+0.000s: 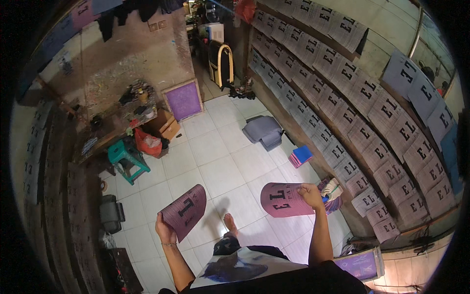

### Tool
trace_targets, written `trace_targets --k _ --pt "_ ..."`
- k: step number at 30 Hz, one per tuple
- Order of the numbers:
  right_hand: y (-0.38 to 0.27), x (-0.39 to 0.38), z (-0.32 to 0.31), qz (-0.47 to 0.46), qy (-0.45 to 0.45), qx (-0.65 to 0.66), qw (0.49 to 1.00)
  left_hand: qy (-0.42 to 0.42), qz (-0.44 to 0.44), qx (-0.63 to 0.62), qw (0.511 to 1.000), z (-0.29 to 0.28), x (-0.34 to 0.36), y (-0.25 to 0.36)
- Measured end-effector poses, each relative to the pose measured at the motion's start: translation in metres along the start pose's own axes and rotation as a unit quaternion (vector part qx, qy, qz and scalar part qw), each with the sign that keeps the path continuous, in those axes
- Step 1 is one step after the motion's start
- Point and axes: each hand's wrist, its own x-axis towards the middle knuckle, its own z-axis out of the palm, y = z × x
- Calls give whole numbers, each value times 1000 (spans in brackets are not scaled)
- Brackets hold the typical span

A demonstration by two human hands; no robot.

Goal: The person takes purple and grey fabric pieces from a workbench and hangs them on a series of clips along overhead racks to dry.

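My left hand [164, 227] grips a curved pink-purple printed sheet [180, 215] by its lower left edge, low and left of centre in the head view. My right hand [310, 195] is closed on the right edge of a second pink printed sheet [279, 198], which bends out to the left at right of centre. Both sheets are in the air over the white tiled floor [205, 157], well apart from each other. One bare foot [230, 223] shows between them. Just beyond my right hand is a bundle of coloured material [329, 190] beside the right wall.
Rows of printed sheets [372, 122] cover the right wall, others [39, 161] the left. Ahead are a cluttered bench [95, 137], green stool [125, 157], red bag [147, 142], purple framed screen [181, 100], grey stack [262, 132] and blue-pink stack [301, 154]. Another screen [357, 264] leans bottom right.
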Motion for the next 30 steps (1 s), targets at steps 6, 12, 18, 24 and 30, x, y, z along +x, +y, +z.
trace_targets --k 6,12,18,24,30 --pt "29 122 -24 19 20 -21 999 -15 -58 -15 998 83 159 -29" --pt "26 250 -52 86 36 7 996 -96 -86 -6 992 202 274 -31" --pt "19 424 -96 -32 -58 -6 998 -89 20 2 996 288 367 -54" --pt "-62 616 -151 -207 -162 -101 959 -4 71 -56 996 351 464 -86" --pt "-137 788 -190 -193 -256 -69 945 73 97 56 991 454 479 -69"
